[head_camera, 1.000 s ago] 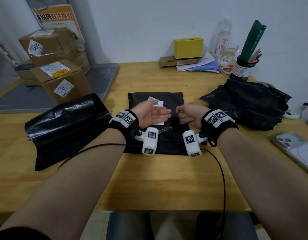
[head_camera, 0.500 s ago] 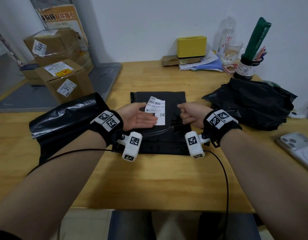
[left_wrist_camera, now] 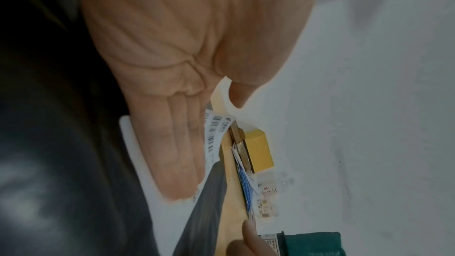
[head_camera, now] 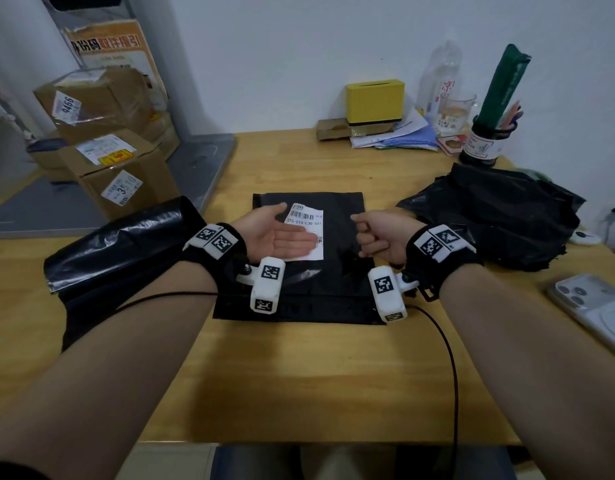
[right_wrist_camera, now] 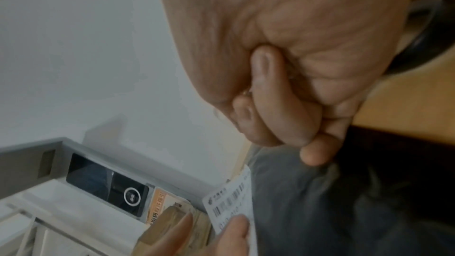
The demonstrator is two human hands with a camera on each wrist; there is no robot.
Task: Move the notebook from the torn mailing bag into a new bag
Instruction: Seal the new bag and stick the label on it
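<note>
A flat black mailing bag lies in the middle of the table with a white barcode label on top. No notebook shows in any view. My left hand lies open with straight fingers resting on the label's left and lower part. My right hand is curled into a fist just above the bag's right half; its fingers fold into the palm and I see nothing in them. A crumpled torn black bag sits at the right.
Another glossy black bag lies at the table's left edge under my left forearm. A phone lies at the right. A yellow box, papers, a bottle and a pen cup line the back wall. Cardboard parcels stand left of the table.
My left hand has slid left across the label, uncovering the barcode. The right fist has stayed in about the same place.
</note>
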